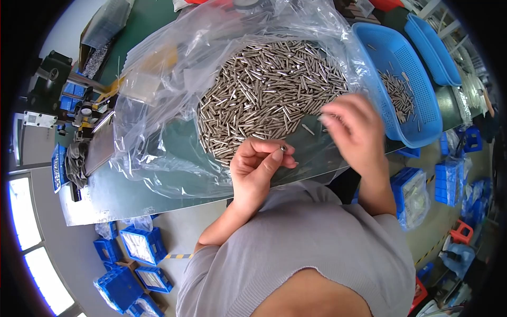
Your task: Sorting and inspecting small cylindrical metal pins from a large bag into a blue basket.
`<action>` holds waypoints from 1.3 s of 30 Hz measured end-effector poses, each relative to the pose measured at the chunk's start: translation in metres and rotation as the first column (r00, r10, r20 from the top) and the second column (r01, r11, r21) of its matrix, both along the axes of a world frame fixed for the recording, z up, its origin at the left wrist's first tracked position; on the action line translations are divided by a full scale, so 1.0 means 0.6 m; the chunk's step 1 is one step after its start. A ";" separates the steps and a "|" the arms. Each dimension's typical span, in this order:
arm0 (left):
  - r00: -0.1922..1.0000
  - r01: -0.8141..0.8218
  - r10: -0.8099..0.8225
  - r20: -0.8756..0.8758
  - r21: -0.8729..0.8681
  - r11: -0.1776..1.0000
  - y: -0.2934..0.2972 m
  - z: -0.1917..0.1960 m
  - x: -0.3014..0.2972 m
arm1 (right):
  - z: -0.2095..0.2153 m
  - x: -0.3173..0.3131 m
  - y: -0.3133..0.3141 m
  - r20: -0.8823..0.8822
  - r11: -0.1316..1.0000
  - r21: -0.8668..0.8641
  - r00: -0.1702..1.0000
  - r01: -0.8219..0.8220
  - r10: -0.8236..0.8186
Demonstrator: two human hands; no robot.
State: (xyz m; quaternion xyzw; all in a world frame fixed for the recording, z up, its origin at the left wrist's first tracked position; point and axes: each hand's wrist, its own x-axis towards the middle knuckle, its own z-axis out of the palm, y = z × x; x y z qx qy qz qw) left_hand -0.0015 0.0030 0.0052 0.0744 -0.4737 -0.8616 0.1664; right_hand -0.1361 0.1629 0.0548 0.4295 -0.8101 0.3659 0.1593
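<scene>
A wide heap of small metal pins (264, 95) lies on a clear plastic sheet (163, 121) on the green worktable (174, 185). In front of the heap, my left hand (255, 168) is closed, pinching a small metal pin (283, 148) between thumb and fingers, with its round end showing. My right hand (355, 129) hangs over the right edge of the heap. Its fingers are curled and smeared by motion, so what they hold, if anything, does not show. Between both hands a single loose pin (308, 129) lies apart from the heap.
A blue perforated basket (422, 127) with some pins inside stands to the right, and another blue basket (430, 45) sits beyond it. A small bench machine (79, 100) occupies the left side. Blue crates (142, 243) stand on the floor below the table's front edge.
</scene>
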 end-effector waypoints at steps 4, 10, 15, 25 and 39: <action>1.000 0.019 -0.019 -0.021 0.019 1.000 -0.004 -0.006 0.000 | -0.035 0.008 -0.039 0.061 0.977 0.117 0.983 -0.178 0.172; 0.998 0.042 -0.040 -0.049 0.037 0.998 -0.003 -0.005 0.001 | -0.047 0.011 -0.060 0.014 0.949 0.252 0.982 -0.188 0.191; 0.998 0.050 -0.048 -0.044 0.047 0.998 -0.007 -0.008 0.001 | -0.044 -0.001 -0.033 0.111 0.923 0.233 0.951 -0.306 0.287; 1.000 0.002 -0.002 -0.012 0.037 0.999 -0.001 0.000 0.001 | -0.030 -0.002 -0.029 0.034 0.940 0.271 0.978 -0.206 0.204; 0.998 0.035 -0.033 -0.051 0.041 0.999 -0.004 -0.004 0.001 | -0.037 -0.004 -0.043 0.030 0.893 0.382 0.968 -0.240 0.248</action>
